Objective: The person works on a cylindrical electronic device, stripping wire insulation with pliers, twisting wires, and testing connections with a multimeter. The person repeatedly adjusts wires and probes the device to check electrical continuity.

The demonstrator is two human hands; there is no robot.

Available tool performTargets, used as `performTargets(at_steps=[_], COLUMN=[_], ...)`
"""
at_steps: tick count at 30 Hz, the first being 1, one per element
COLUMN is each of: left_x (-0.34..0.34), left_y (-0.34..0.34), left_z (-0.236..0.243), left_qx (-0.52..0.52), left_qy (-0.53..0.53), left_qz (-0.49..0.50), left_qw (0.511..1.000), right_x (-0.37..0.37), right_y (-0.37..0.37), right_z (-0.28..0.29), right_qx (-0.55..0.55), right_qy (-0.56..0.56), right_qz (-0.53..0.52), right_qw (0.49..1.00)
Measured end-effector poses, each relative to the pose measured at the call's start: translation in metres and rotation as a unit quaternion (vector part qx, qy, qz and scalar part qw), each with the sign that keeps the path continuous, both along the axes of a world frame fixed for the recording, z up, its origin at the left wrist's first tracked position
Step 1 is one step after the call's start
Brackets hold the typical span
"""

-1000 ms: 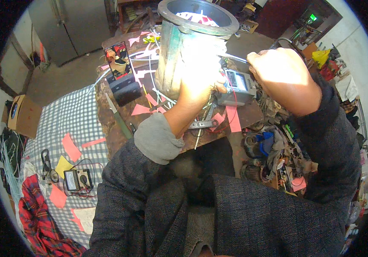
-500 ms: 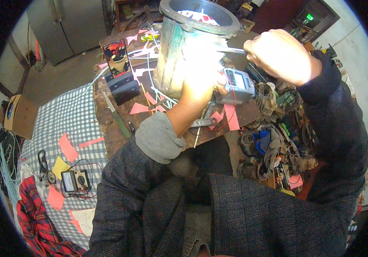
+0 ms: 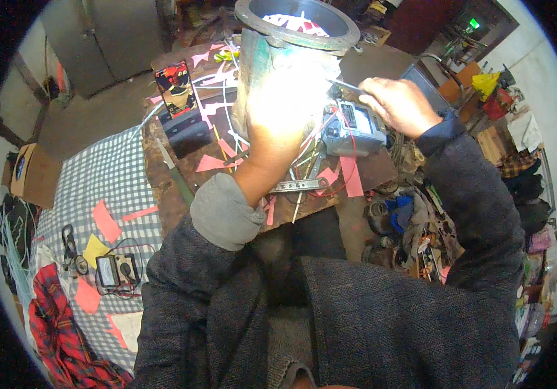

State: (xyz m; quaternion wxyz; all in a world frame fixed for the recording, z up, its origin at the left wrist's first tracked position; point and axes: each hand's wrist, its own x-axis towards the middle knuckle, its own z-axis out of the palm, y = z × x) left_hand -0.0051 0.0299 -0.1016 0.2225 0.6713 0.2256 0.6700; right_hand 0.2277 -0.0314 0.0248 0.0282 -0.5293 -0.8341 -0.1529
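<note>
A green motor housing [image 3: 252,84] with a broad grey rim stands upright on the wooden table; red and white material shows inside it. My left hand [image 3: 282,120] lies against the housing's near side, its fingers washed out by bright glare. My right hand [image 3: 398,106] is closed around a tool with a thin metal shaft [image 3: 346,85], whose handle my fingers hide. The shaft points left at the housing's side, and its tip is lost in the glare. Just below my right hand sits a grey meter [image 3: 358,126] with a red lead.
On the table [image 3: 372,172] lie a green-handled knife [image 3: 176,172], a flat metal bar with holes [image 3: 299,186], pink paper scraps and white wires. A phone [image 3: 176,89] leans on a black stand. A checked cloth at left carries an analog multimeter [image 3: 116,270]. Machine parts clutter the right.
My right hand has come lower and slightly left, and the tool's shaft now slants instead of lying nearly level. My left arm has shifted a little left. The view has moved slightly.
</note>
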Motion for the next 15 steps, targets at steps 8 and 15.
performTargets(at_steps=[8, 15], left_x=[0.0, -0.021], left_y=[0.007, 0.028], left_z=[0.008, 0.013], left_qx=[0.067, 0.058], left_qy=[0.043, 0.248], left_qz=[0.039, 0.087], left_qw=[0.996, 0.963], right_x=[0.011, 0.01], right_y=[-0.005, -0.068], right_z=[-0.033, -0.007], right_qx=[0.064, 0.036], right_qy=[0.066, 0.091], right_qz=[0.05, -0.04], right_qw=[0.995, 0.994])
